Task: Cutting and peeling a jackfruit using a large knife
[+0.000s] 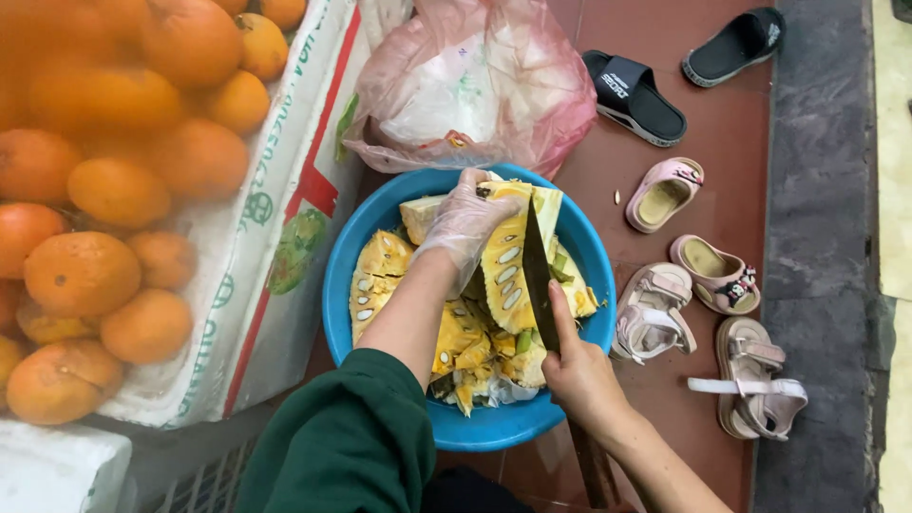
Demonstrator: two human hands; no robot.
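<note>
My gloved left hand fingers clasp a jackfruit wedge over the blue basin; my right hand fingers grip the knife slicing it.

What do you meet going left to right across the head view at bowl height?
Oranges → white sack → blue bowl → gloved left hand → knife → pink sandals → grey stone strip.

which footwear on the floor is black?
The two slides at the top, near slide and far slide. All the sandals below them are small and pink.
</note>
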